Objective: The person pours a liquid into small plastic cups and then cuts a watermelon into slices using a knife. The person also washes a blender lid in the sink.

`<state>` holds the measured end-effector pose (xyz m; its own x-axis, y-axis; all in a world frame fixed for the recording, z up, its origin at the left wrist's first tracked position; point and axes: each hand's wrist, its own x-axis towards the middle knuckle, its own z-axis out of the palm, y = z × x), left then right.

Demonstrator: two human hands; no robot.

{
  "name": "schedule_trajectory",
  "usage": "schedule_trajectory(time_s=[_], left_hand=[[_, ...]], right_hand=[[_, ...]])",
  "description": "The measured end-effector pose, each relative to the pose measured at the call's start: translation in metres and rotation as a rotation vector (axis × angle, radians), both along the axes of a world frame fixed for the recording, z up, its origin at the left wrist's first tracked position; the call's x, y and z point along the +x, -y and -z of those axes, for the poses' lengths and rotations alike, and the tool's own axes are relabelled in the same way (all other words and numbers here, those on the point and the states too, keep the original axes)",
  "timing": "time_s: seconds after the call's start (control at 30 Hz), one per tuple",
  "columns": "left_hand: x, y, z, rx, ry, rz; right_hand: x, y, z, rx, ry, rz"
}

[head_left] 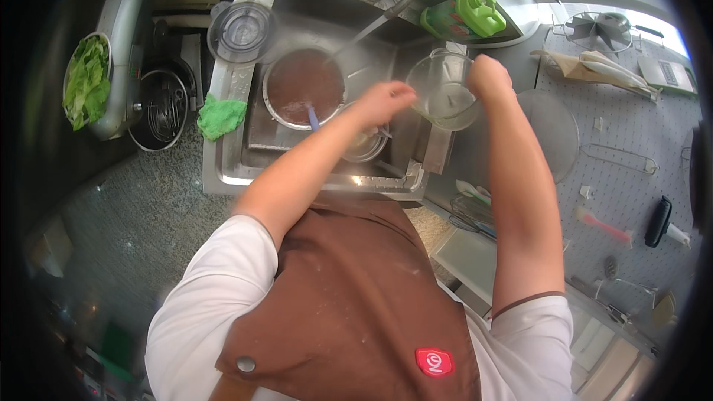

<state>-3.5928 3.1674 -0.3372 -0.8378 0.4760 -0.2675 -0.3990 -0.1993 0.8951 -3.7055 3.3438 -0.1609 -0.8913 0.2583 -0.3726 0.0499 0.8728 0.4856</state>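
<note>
My right hand (492,78) is closed on the side of a clear jug (449,96), which it holds over the right edge of the sink. My left hand (382,104) is just left of the jug, its fingers loosely bent and nothing visible in them. A round pot (303,85) in the sink holds reddish-brown liquid. A blue handle (313,117) leans at its near rim. Partly under my left forearm, a smaller bowl (365,147) sits in the basin.
A curved faucet (394,11) reaches over the steel sink (223,167). A clear lidded container (241,32) and a green cloth (221,116) are on its left rim. A green bottle (464,17) stands behind. Utensils hang on the pegboard (616,126) at right. Lettuce (87,82) fills a bowl far left.
</note>
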Motion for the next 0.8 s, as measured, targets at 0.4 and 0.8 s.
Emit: schedule_trajectory(time_s=[0.4, 0.8], left_hand=[[-0.168, -0.081, 0.053, 0.116, 0.409, -0.633], [-0.292, -0.115, 0.045, -0.009, 0.427, -0.826]], right_hand=[[0.149, -0.078, -0.032, -0.642, -0.552, 0.176], [0.192, -0.124, -0.032, -0.873, -0.6, 0.297]])
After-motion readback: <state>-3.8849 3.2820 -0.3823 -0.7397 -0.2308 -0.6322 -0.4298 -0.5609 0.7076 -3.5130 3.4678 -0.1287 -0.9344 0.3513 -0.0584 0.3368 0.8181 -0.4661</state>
